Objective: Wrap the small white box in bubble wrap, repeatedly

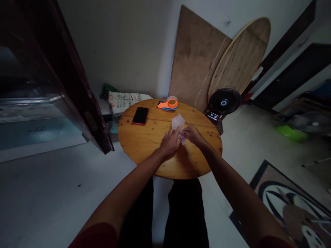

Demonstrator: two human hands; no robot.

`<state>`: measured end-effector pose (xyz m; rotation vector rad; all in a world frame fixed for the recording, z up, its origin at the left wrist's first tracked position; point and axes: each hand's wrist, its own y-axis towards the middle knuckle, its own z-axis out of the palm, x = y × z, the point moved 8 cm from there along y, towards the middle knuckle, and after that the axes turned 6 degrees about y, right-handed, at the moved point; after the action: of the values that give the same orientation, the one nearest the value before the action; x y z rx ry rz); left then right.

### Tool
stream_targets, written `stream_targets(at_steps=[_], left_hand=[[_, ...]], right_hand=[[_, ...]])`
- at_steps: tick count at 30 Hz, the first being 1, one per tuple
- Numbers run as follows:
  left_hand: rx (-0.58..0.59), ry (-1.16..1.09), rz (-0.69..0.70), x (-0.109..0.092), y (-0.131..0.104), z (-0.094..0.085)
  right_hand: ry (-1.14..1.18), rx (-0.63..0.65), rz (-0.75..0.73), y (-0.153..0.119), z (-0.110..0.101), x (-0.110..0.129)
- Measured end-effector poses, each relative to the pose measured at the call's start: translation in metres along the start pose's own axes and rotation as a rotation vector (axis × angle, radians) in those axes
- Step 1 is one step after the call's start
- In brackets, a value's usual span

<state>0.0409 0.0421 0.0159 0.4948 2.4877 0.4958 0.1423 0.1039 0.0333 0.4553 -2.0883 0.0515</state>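
Note:
A crumpled, pale translucent piece of plastic, which looks like a thin bag (pixel 178 122), lies on the round wooden table (pixel 144 144). My left hand (pixel 170 141) rests over its near left side, fingers pointing forward and touching it. From the right, my right hand (pixel 192 133) pinches its near edge with bent fingers. The two hands nearly meet at the plastic. Whether anything is inside the plastic is too small to tell. Beyond it sits an orange and blue tape dispenser (pixel 168 104) with a roll of clear tape.
A phone (pixel 140 115) with a red edge lies at the table's left. Behind the table are a printed sack (pixel 126 101), a leaning board (pixel 195 51) and a round tabletop (pixel 243 55). A black fan (pixel 224 102) stands at the right; a dark door (pixel 85 103) is at left.

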Motion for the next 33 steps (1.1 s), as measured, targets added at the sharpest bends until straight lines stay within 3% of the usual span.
stream_targets(at_steps=[9,17,25,33], left_hand=[[-0.026,-0.148,-0.064,0.008,0.000,-0.002],[-0.309,-0.357,-0.243,0.045,0.001,-0.011],[-0.213,-0.436,-0.300,0.043,0.006,0.001],[-0.162,-0.414,-0.316,0.043,0.006,0.007]], right_hand=[[-0.115,0.045,-0.081,-0.020,0.003,0.008],[-0.304,0.028,-0.221,-0.024,0.011,0.014],[-0.457,0.003,-0.235,-0.025,0.015,0.020],[-0.344,0.047,-0.184,-0.030,0.012,0.021]])
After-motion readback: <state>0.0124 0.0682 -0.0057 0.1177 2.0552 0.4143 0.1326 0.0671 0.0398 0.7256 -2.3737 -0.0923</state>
